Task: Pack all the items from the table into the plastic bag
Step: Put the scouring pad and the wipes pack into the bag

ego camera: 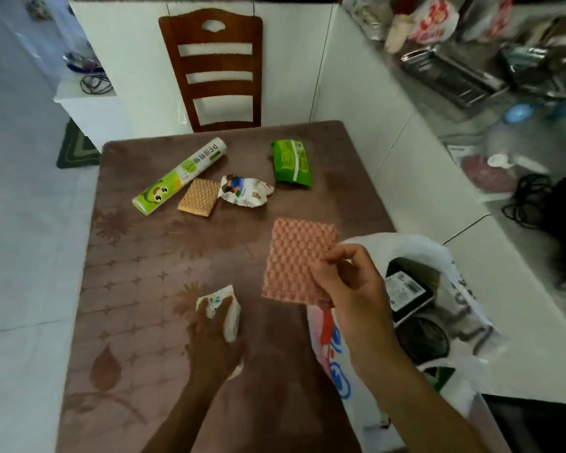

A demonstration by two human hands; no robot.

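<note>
Packing is partly done: the plastic bag (438,256), beside the table (144,289), already holds dark items. Right hand (347,282) pinches a pink cloth (294,256) near the bag; left hand (213,335) closes on a small packet (229,308). Roll (180,174), tan cloth (198,196), crumpled wrapper (245,191) and green pack (291,161) remain beyond the bag.

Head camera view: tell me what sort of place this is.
Probably a home dining or kitchen area: a brown wooden slat-back chair at a mauve patterned table cover, white tiled floor, and shiny metal kitchenware alongside.

Bag (415,253) at table's (138,289) right edge; roll (180,176) far left.
</note>
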